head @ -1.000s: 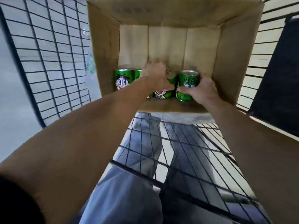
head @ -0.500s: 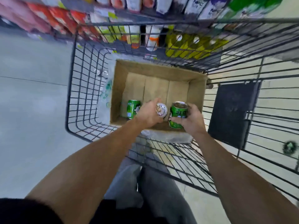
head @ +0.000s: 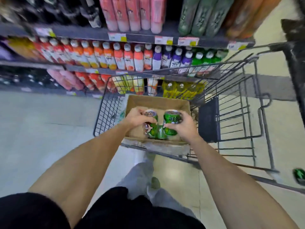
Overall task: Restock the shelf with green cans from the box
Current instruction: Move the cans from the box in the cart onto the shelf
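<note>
Cans filled both hands at the centre of the frame. The left hand was wrapped around a green can with a cartoon face, fingers curled over its upper half, and the right hand was clamped on a second green can, thumb across its front. Both cans were upright and sat side by side above the open cardboard box, close but with a narrow gap between them. A third green can stood lower down in the box, showing in that gap. The box rested inside a wire shopping cart that ran to the right of the frame. Shelves of bottled drinks crossed the upper part of the frame, beyond the cart. Pale floor lay at the left.
</note>
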